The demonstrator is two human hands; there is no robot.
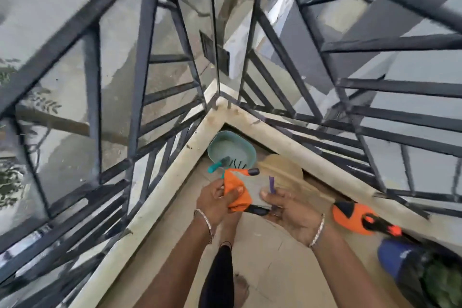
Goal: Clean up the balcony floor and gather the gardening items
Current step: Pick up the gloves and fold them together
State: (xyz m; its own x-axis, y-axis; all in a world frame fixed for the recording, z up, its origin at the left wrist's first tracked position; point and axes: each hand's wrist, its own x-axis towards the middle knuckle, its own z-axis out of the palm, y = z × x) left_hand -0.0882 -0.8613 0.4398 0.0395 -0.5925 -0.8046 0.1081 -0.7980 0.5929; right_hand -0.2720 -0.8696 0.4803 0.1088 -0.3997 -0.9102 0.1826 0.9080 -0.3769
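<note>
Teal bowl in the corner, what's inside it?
A small hand rake lies in the teal bowl, its teal handle sticking out over the rim. The bowl's near edge is hidden behind the orange cloth.

Your left hand (pixel 217 201) grips the orange end of an orange-and-grey packet (pixel 252 189); your right hand (pixel 290 210) holds its grey side. Beyond it, a teal basin (pixel 231 146) sits in the railing corner, an orange sprayer (pixel 350 217) to the right

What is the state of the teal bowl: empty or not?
Not empty: the teal bowl holds a small rake, its handle over the rim.
</note>
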